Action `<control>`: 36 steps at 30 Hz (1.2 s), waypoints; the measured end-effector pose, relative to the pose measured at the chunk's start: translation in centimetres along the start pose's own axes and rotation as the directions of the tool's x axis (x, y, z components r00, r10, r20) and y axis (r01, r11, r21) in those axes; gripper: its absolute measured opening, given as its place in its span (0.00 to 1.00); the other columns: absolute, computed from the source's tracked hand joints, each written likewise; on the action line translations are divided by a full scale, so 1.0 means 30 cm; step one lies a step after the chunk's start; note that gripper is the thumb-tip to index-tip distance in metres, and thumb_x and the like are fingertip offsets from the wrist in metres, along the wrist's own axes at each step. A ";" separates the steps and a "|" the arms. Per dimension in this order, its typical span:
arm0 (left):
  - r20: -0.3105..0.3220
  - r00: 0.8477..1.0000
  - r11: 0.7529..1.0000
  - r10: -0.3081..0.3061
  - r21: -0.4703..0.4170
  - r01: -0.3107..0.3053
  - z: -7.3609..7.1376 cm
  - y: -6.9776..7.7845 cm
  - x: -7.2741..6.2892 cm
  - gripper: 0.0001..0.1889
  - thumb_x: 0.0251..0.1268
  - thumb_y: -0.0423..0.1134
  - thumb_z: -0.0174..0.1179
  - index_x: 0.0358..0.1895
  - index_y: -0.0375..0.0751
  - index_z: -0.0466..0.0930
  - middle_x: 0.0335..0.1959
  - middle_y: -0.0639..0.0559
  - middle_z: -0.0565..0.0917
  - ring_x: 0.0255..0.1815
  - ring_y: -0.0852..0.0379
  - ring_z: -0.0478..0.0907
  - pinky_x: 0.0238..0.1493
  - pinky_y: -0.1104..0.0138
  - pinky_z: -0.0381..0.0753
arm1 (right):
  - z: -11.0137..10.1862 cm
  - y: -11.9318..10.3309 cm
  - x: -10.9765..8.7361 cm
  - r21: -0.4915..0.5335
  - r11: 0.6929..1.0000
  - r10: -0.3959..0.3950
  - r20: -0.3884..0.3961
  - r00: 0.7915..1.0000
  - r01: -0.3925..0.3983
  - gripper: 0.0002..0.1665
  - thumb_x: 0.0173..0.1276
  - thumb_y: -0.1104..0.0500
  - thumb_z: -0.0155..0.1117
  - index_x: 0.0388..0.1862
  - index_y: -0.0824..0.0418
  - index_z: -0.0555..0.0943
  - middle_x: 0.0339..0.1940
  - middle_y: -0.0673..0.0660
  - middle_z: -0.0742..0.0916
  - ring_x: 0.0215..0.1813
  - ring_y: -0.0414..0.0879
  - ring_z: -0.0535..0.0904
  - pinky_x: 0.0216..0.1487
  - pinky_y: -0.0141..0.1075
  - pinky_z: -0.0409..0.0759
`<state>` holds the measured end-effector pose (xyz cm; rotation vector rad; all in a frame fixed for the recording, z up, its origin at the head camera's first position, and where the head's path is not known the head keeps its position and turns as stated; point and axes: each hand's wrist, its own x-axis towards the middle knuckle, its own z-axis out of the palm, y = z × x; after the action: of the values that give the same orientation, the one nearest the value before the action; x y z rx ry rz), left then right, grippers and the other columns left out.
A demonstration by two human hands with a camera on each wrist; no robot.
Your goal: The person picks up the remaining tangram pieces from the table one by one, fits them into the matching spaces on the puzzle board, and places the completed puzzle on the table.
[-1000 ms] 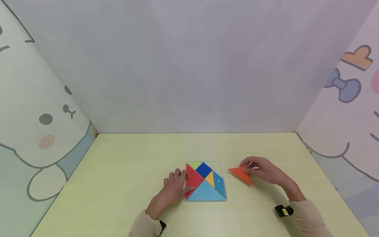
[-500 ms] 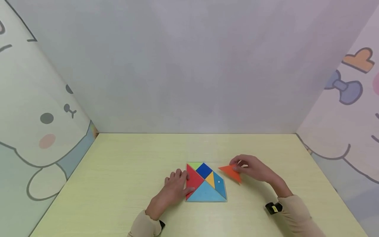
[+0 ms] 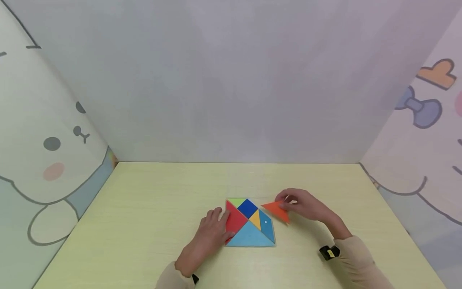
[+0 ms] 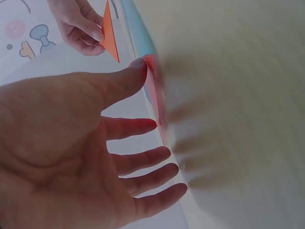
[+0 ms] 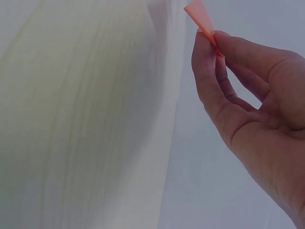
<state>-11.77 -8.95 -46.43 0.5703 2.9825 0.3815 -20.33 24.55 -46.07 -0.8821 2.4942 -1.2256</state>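
My right hand point(image 3: 304, 204) pinches an orange tangram triangle point(image 3: 275, 209) between thumb and fingers, tilted just right of the other pieces. Those lie fitted together: a red triangle point(image 3: 236, 220), a light blue triangle point(image 3: 251, 236), a dark blue square point(image 3: 247, 208), a small yellow triangle point(image 3: 255, 219), a light green piece point(image 3: 235, 201) and a blue parallelogram point(image 3: 266, 224) with a white dot. At their left edge rests my left hand point(image 3: 210, 232), thumb and index finger over the red triangle. In the left wrist view its fingers point(image 4: 143, 157) are spread and fairly straight.
A thin clear rim point(image 3: 250, 246) borders the pieces along the front. The pale wooden table point(image 3: 162, 200) runs back to a plain grey wall point(image 3: 231, 80). Cartoon-printed panels point(image 3: 50, 168) stand at both sides.
My right hand has carried the orange triangle leftward, closer to the blue parallelogram and dark blue square. My left hand has stayed at the red triangle.
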 end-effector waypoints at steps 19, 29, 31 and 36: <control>-0.036 0.998 0.991 0.049 0.128 -0.044 0.002 -0.020 -0.029 0.31 0.73 0.50 0.62 0.73 0.41 0.71 0.68 0.39 0.71 0.66 0.41 0.69 0.59 0.46 0.74 | 0.017 -0.022 0.055 -0.004 0.999 0.033 -0.025 0.999 -0.033 0.10 0.75 0.61 0.67 0.52 0.60 0.84 0.48 0.54 0.87 0.47 0.48 0.85 0.46 0.35 0.83; -0.044 0.997 0.988 0.060 0.145 -0.053 0.011 -0.020 -0.030 0.30 0.73 0.51 0.62 0.73 0.41 0.71 0.68 0.40 0.71 0.65 0.41 0.69 0.58 0.46 0.74 | 0.031 -0.026 0.072 0.025 0.997 0.075 -0.039 0.996 -0.074 0.10 0.74 0.60 0.67 0.51 0.60 0.85 0.48 0.55 0.87 0.47 0.50 0.84 0.46 0.35 0.82; -0.042 0.997 0.987 0.057 0.150 -0.051 0.010 -0.020 -0.029 0.31 0.73 0.51 0.62 0.74 0.42 0.71 0.68 0.40 0.71 0.65 0.41 0.69 0.58 0.46 0.75 | 0.036 -0.023 0.078 0.029 0.996 0.084 -0.038 0.996 -0.083 0.10 0.74 0.60 0.67 0.51 0.60 0.85 0.48 0.55 0.87 0.47 0.50 0.83 0.46 0.35 0.82; -0.033 0.998 0.988 0.053 0.148 -0.047 0.007 -0.017 -0.028 0.31 0.73 0.51 0.62 0.74 0.42 0.70 0.68 0.40 0.71 0.66 0.41 0.68 0.59 0.46 0.75 | 0.047 -0.013 0.095 0.027 0.995 0.094 -0.034 0.995 -0.093 0.09 0.75 0.60 0.67 0.50 0.59 0.85 0.47 0.54 0.87 0.47 0.48 0.83 0.46 0.35 0.82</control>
<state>-11.13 -9.67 -46.73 0.6599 3.0547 0.1780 -21.80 21.72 -46.47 -0.7349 2.5102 -1.2501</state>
